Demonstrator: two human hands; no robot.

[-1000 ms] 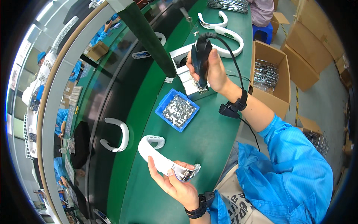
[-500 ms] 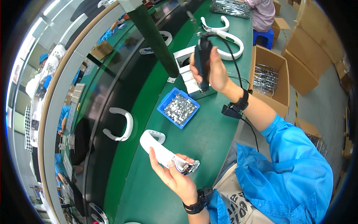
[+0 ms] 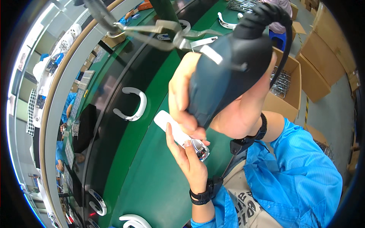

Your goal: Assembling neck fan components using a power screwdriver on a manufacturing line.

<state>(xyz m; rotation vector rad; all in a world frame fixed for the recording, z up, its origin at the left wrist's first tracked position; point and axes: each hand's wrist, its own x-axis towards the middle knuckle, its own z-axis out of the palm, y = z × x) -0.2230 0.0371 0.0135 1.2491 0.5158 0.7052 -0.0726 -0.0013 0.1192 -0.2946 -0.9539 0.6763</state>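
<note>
My right hand [image 3: 243, 117] is wrapped round a black electric screwdriver [image 3: 228, 76], held high and large in the view. A thick corded cable leaves its top, and a blurred strap hangs beside it. The screwdriver's tip is hidden behind my fingers. Below it, my left hand [image 3: 192, 165] grips a white curved plastic housing [image 3: 166, 119], fingers along its side. The housing's near end is open, with small wires and metal parts showing inside. My right hand covers part of the housing from sight.
More white U-shaped housings [image 3: 142, 104] lie on the dark belt and the green bench [image 3: 152, 190]. A cardboard box [image 3: 291, 104] of metal rods stands at the right. A person sits by a blue stool [image 3: 276, 40] at the far end. A green post [image 3: 166, 11] rises ahead.
My right hand has brought the screwdriver closer to the view and over the housing. The blue tray of small metal pieces is now hidden. My left hand still holds the housing.
</note>
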